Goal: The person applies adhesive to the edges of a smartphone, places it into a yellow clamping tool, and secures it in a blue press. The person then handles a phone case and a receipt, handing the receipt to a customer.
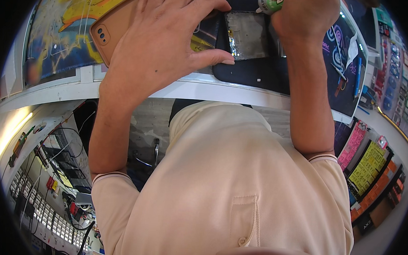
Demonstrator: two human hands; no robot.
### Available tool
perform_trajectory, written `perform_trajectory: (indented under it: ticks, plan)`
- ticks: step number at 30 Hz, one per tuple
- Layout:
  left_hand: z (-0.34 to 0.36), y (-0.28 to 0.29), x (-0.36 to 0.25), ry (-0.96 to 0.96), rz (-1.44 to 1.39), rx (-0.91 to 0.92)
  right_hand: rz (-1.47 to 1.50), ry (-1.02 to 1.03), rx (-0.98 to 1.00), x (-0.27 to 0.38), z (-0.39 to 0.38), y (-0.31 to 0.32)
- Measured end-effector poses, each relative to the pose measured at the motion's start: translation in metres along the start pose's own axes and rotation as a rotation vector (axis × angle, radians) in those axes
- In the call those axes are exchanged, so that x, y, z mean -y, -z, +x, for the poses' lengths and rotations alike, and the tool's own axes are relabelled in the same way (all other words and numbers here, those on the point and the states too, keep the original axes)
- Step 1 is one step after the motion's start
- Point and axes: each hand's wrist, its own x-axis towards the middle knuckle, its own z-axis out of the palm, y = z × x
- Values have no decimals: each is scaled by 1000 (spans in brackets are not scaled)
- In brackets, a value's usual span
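Note:
An opened phone body (251,36), grey and metallic with small parts along its left edge, lies on a dark mat (256,77). My left hand (160,41) is spread over its left side, with the thumb tip at the near left corner and the index finger by the far left edge. Whether those fingertips touch it, I cannot tell. My right hand (304,22) is wrapped round a small green-and-white nozzle bottle (269,3). The bottle's pale tip points down to the left, over the phone's far right part. The right fingers are partly out of view.
A brown phone case (112,32) lies partly beneath my left hand, on a colourful cartoon mat (57,43). Right of my right forearm are a blue pen (358,72) and thin tools (339,72). The white table edge (192,89) runs in front of my body.

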Motion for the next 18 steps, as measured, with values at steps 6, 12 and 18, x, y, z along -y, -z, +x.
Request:
perform_trajectory:
  ticks: [6, 12, 18]
  plan:
    - [1, 0, 0, -18, 19, -11, -152, 91, 10, 2, -2, 0]
    - [0, 0, 0, -4, -7, -1, -165, 95, 20, 4, -2, 1]
    - [1, -2, 2, -66, 8, -73, -180, 149, 48, 0, -3, -5]
